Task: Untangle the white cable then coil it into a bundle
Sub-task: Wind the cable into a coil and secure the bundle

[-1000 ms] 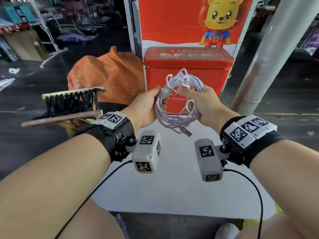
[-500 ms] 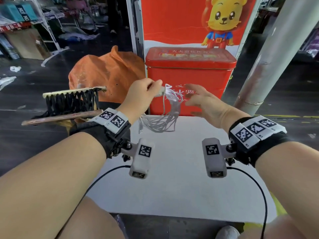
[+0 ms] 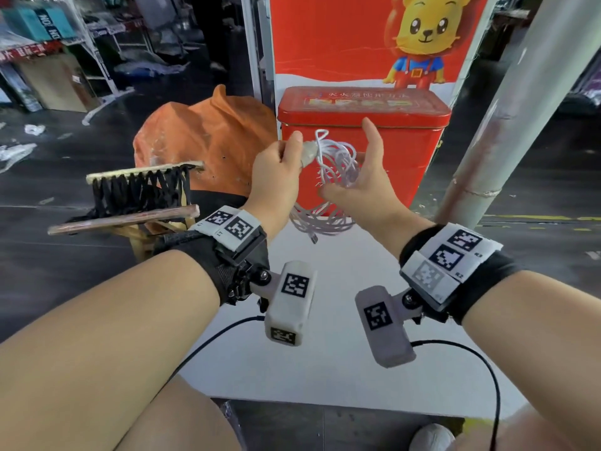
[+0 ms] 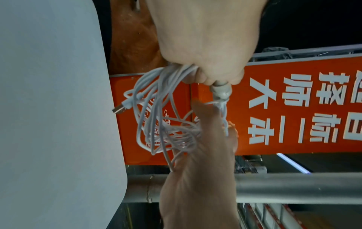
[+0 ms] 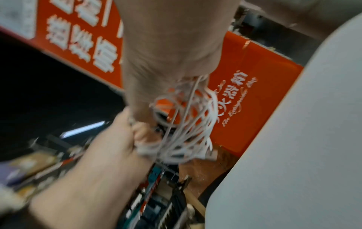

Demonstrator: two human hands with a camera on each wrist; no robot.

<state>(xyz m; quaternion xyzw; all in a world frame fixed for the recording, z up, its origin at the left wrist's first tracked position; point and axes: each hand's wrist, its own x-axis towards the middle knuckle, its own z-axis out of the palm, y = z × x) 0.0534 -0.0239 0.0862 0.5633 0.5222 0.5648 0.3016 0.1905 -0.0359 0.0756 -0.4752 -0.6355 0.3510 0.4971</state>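
Between two hands (image 3: 276, 167) (image 3: 361, 187), one white cable (image 3: 335, 164)

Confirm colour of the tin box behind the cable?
Red tin box, clearest in the head view.

Right-wrist view smeared by blur, cable (image 5: 188, 124) loops indistinct there, right hand (image 3: 361, 180) covering part of the cable (image 3: 331, 164) in the head view, fingertips beyond the strands unclear, left hand (image 4: 201, 40) cut off by the top edge
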